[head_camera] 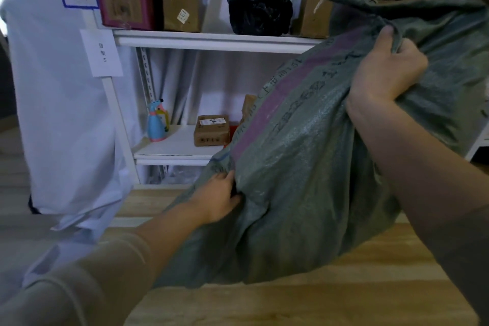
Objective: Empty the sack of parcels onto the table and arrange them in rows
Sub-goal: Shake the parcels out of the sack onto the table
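A big grey-green woven sack [304, 167] with a purple stripe and black printed characters fills the right half of the view, tilted with its lower end resting on the wooden table [344, 296]. My left hand [217, 197] pinches a fold of the sack at its lower left edge. Higher up on the right, my right hand [386, 69] clutches bunched cloth near the raised end. The sack bulges, and its contents are hidden; no parcel lies on the table.
Behind the table stands a white shelf rack [211, 41] with cardboard boxes, a black bag [260, 14] and a small brown parcel [211, 130] beside a blue bottle [157, 122]. White sheeting [60, 114] hangs at the left.
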The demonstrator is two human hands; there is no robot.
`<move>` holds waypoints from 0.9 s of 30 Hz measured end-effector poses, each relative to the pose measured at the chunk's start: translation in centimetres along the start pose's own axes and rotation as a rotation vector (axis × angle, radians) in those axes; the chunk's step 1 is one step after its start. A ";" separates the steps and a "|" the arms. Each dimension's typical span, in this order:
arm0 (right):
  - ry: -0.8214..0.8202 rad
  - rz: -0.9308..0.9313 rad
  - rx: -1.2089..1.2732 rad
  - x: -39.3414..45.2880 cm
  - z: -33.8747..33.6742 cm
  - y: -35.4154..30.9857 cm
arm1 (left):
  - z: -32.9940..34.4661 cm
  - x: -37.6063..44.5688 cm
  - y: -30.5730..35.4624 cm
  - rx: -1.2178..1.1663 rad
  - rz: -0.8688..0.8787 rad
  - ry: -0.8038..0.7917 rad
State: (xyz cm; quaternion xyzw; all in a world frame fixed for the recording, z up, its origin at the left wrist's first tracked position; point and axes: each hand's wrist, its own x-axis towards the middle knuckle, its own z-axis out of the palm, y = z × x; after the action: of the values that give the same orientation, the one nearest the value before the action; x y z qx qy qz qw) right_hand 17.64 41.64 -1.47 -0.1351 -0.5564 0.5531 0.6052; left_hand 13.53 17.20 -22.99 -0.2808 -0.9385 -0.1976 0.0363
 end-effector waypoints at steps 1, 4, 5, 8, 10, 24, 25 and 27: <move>0.006 0.004 0.013 0.0 0.0 -0.1 | 0.2 0.1 0.2 -0.059 -0.023 0.036; 0.028 0.007 0.024 0.0 -0.3 -0.3 | 0.3 0.5 0.6 -0.164 -0.092 0.073; 0.035 0.010 0.028 0.1 -0.4 -0.3 | 0.3 0.6 0.6 -0.126 -0.115 0.050; 0.049 0.023 0.044 0.3 -1.1 -0.2 | -0.1 1.0 0.7 0.044 -0.153 -0.032; 0.051 0.032 0.055 0.5 -1.4 -0.3 | -0.6 1.3 1.2 0.002 -0.144 -0.039; 0.083 -0.023 0.067 2.7 -3.0 -0.8 | -0.9 3.5 7.6 -1.076 -0.392 0.354; 0.089 -0.018 0.074 2.8 -3.1 -0.8 | -1.0 3.7 7.8 -1.095 -0.383 0.350; 0.113 -0.003 0.098 3.2 -3.3 -0.7 | -1.2 4.2 7.8 -1.077 -0.361 0.340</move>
State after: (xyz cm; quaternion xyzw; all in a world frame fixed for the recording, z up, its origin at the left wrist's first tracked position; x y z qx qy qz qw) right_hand 19.96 45.44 -0.37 -0.1356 -0.4938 0.5703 0.6423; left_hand 14.22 24.84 -18.41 -0.0599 -0.7202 -0.6912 0.0044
